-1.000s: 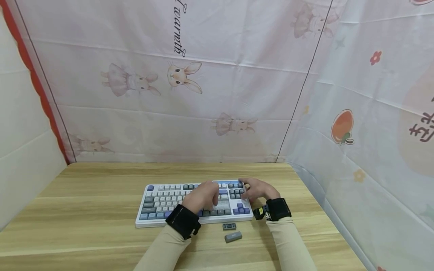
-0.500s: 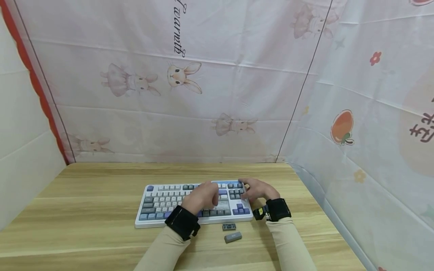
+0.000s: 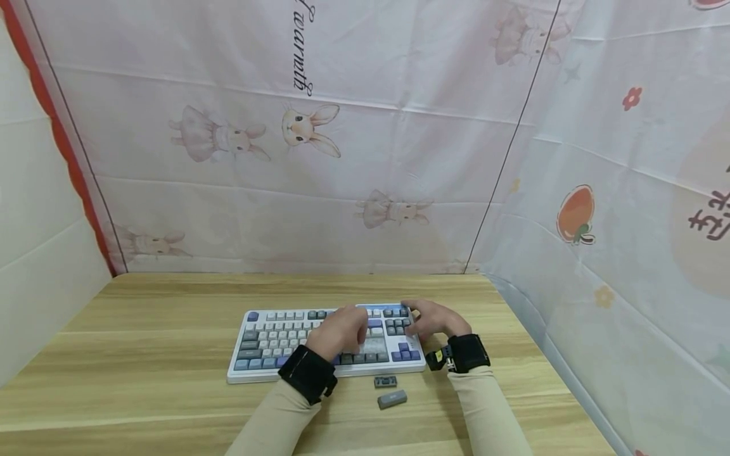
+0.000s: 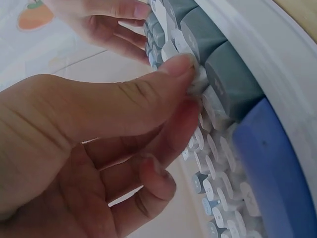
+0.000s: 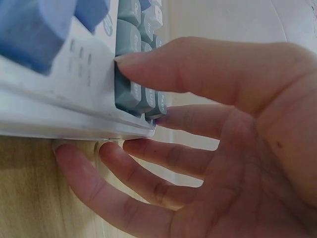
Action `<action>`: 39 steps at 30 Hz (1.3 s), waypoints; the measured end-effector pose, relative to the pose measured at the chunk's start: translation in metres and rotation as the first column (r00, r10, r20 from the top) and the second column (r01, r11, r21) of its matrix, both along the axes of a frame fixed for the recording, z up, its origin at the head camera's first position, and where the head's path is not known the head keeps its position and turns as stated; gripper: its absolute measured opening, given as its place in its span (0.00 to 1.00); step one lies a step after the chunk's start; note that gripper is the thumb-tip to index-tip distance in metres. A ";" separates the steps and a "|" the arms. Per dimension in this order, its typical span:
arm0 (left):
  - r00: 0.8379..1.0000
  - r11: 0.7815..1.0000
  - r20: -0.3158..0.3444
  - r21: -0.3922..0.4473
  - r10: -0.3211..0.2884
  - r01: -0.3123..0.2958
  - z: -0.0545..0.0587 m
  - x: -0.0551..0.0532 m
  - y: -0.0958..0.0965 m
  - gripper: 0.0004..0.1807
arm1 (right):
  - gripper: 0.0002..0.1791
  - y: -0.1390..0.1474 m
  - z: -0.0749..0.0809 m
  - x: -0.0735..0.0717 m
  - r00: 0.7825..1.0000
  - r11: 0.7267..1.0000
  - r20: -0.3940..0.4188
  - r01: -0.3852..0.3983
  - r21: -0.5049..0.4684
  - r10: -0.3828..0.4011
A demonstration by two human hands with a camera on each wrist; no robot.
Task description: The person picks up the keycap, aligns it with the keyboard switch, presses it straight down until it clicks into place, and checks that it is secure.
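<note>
A white keyboard point(image 3: 406, 365) with white, grey, blue and purple keycaps lies on the wooden table. My left hand point(image 3: 340, 332) is over its middle right part. Thumb and forefinger pinch a small whitish piece point(image 4: 199, 83) low among the keys in the left wrist view; I cannot tell its kind. A hazy whitish patch point(image 3: 373, 345) lies over the keys beside this hand. At the keyboard's right end my right hand point(image 3: 436, 318) holds it, thumb point(image 5: 148, 67) on the grey keys and other fingers along the side edge.
In front of the keyboard lie a small dark rectangular piece point(image 3: 385, 381) and a grey oblong block point(image 3: 392, 399). Printed cloth point(image 3: 342, 234) hangs behind the wooden table point(image 3: 142, 392) and along its sides. Each wrist wears a black strap point(image 3: 469, 351).
</note>
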State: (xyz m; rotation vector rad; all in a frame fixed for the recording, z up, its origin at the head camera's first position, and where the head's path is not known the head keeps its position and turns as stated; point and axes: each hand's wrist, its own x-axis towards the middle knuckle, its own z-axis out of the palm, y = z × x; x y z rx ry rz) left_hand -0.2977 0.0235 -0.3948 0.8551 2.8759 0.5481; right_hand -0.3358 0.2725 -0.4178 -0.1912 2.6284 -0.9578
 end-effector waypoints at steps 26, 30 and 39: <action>0.997 0.998 -0.063 -0.052 -0.033 0.030 -0.002 0.000 0.002 0.28 | 0.44 0.000 0.002 0.003 1.000 1.000 0.020 -0.002 -0.013 0.002; 0.996 0.998 -0.081 -0.050 -0.042 0.038 -0.002 0.000 0.005 0.27 | 0.44 0.001 0.002 0.003 1.000 1.000 0.028 0.006 -0.016 -0.005; 0.994 0.998 -0.089 0.016 -0.057 0.059 -0.005 -0.002 0.004 0.17 | 0.44 0.000 0.001 0.000 1.000 0.999 -0.022 -0.005 0.050 0.006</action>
